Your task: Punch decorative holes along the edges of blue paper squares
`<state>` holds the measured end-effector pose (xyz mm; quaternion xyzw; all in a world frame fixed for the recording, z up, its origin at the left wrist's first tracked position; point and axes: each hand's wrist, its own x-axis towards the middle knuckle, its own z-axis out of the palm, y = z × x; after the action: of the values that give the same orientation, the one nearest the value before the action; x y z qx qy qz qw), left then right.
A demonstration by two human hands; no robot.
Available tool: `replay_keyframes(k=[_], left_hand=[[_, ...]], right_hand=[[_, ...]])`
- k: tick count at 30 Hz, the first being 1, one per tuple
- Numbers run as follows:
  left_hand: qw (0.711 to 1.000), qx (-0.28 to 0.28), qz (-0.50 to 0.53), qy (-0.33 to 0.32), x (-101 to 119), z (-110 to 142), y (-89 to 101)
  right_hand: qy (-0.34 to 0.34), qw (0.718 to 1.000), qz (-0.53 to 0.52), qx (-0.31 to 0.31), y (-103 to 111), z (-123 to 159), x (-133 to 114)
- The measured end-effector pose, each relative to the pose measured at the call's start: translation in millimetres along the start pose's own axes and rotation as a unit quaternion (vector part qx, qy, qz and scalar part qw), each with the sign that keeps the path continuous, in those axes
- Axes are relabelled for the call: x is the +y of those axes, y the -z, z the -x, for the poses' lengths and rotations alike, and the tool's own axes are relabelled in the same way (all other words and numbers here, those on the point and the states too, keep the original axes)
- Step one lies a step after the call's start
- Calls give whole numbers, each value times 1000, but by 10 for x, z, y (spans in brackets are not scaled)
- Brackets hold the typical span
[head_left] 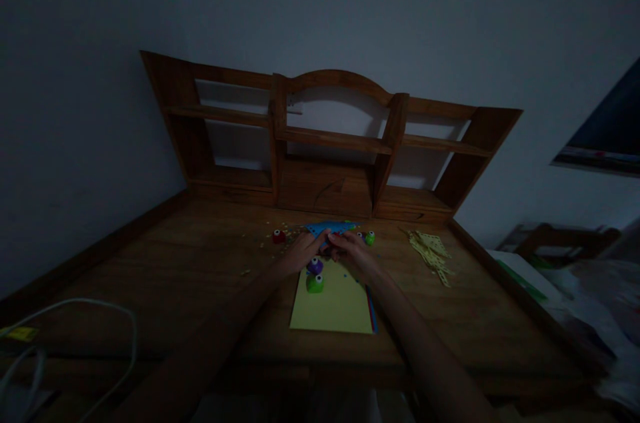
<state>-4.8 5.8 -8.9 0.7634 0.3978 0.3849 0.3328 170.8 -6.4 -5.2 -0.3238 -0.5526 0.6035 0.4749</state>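
My left hand (301, 251) and my right hand (352, 247) meet above the yellow paper stack (333, 308). Between them is a blue sheet of paper (327, 228) with holes along it. The fingers of my left hand are closed at its near edge. My right hand is closed on a small red paper punch (336, 236), mostly hidden by fingers. Just below my left hand, a purple punch (315, 266) and a green punch (315, 284), both with googly eyes, sit on the yellow paper. Past my right hand stands another green punch (370, 238), beside a partly hidden purple one.
Another red punch (279, 236) stands on the wooden desk (200, 263) to the left, among scattered yellow paper bits. Punched yellow paper strips (431, 254) lie in a heap at the right. A wooden shelf (330, 140) rises along the back. A white cable (100, 303) loops at the left front.
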Motion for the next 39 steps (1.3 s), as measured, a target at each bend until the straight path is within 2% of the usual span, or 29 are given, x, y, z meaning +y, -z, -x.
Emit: replay_keyframes(k=[12, 22, 28, 39], left_hand=[[1000, -16, -3, -1, 60, 20, 10], [999, 21, -31, -12, 36, 5, -3], [999, 12, -34, -26, 69, 11, 9], [999, 29, -43, -15, 139, 32, -16]], right_hand=[[-9, 1000, 4, -10, -21, 16, -47], [-15, 999, -1, -39, -25, 24, -77], [-15, 999, 10, -41, -21, 30, -72], [-18, 999, 11, -42, -34, 29, -80]])
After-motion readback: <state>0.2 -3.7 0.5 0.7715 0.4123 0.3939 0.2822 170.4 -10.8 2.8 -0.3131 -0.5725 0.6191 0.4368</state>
